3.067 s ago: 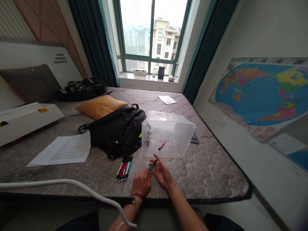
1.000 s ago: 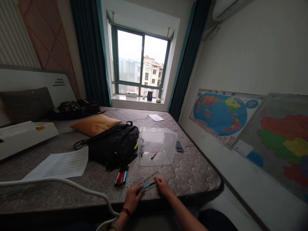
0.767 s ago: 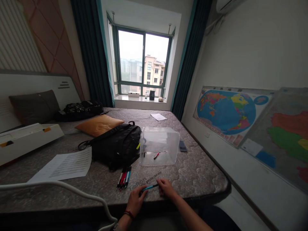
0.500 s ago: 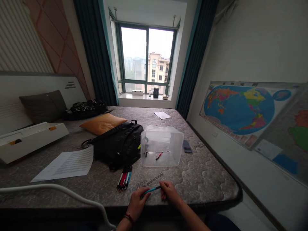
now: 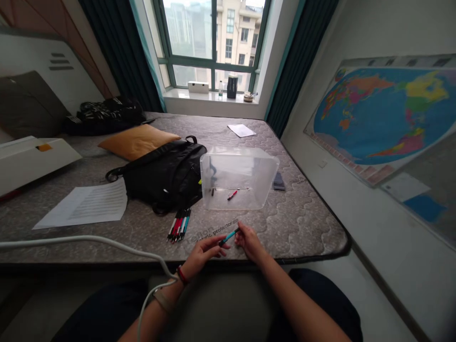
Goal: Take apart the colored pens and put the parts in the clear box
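Quilted grey mattress (image 5: 295,228) is filling the scene below the window, and I am monitoring it from the head camera. My right hand (image 5: 251,242) is grasping a teal pen (image 5: 228,236) by its far end, over the mattress's near edge. My left hand (image 5: 203,251) is reaching toward the pen's lower end; I cannot tell whether it is gripping or only touching. To the left, a bundle of pens (image 5: 179,225) is lying on the mattress. Farther away, a clear plastic box (image 5: 238,178) is standing with a red pen (image 5: 232,194) showing through it, and a black bag (image 5: 164,173) is lying just left of the box. A white cable (image 5: 89,240) is running toward my left wrist.
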Demonstrator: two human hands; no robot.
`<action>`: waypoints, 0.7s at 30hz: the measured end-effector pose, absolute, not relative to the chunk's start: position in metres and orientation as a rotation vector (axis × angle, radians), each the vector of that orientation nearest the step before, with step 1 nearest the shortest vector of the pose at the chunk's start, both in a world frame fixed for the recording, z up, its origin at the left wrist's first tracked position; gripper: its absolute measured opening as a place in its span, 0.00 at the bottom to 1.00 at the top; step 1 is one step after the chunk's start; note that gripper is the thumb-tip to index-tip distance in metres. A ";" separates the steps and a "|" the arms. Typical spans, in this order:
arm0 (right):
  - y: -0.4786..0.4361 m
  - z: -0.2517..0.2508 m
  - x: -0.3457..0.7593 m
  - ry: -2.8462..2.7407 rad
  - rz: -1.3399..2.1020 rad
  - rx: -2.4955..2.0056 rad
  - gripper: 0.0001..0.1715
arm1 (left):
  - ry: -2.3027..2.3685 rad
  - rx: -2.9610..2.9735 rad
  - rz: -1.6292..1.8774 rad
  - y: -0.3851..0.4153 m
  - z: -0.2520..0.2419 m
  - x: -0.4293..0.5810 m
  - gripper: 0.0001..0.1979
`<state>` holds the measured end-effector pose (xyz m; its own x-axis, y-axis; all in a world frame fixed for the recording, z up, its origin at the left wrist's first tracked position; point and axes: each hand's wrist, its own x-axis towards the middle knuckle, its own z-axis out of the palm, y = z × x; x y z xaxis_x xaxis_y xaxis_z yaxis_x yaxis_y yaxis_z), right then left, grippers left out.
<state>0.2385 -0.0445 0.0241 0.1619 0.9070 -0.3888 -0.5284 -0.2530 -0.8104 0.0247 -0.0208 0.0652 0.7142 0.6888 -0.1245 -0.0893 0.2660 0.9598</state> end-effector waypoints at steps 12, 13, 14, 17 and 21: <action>-0.039 0.025 0.237 -0.279 1.482 -1.085 0.21 | 0.561 1.118 0.453 -0.014 0.057 0.031 0.16; -0.039 0.026 0.236 -0.320 1.486 -1.090 0.21 | 0.567 1.139 0.422 -0.015 0.057 0.032 0.15; -0.040 0.027 0.235 -0.367 1.489 -1.098 0.20 | 0.582 1.180 0.394 -0.016 0.056 0.033 0.15; -0.043 0.029 0.231 -0.488 1.504 -1.124 0.20 | 0.692 1.395 0.368 -0.022 0.053 0.038 0.14; -0.048 0.031 0.227 -0.491 1.597 -1.029 0.19 | 0.844 1.640 0.448 -0.029 0.050 0.039 0.12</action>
<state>0.2273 -0.0481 0.0310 -0.0013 0.9335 -0.3586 -0.5709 -0.2951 -0.7662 0.0392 -0.0289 0.0503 0.6654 0.7310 -0.1513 0.2839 -0.0603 0.9570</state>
